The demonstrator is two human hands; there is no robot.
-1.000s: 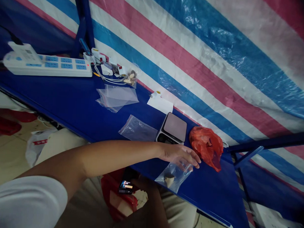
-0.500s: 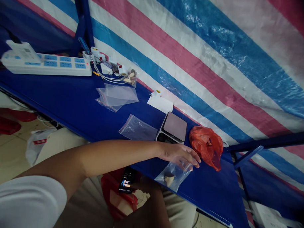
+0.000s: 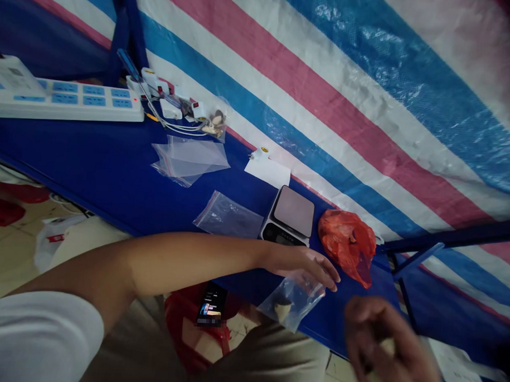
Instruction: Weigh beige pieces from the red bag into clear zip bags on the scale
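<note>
My left hand (image 3: 309, 265) reaches across the table with its fingers extended, gripping the upper end of a clear plastic bag (image 3: 299, 301). Inside that bag sits a small piece (image 3: 282, 310), pale with a darker brown top; its kind is unclear. The bag lies slanted at the table's front edge. My right hand (image 3: 394, 343), blurred by motion, is raised at the lower right with curled fingers around something pale that I cannot make out. A digital scale (image 3: 295, 212) stands just beyond my left hand, and a red plastic bag (image 3: 346, 241) lies to its right.
Flat zip bags (image 3: 231, 215) lie left of the scale, with more bags (image 3: 193, 158) farther back. A power strip (image 3: 94, 102), a screwdriver (image 3: 128, 61), plugs and a filled small bag (image 3: 215, 123) line the back. A lit phone (image 3: 211, 303) rests on a red stool below.
My right hand has come up from the phone area to the lower right of the table. My left hand and its bag have barely moved. The view has shifted slightly.
</note>
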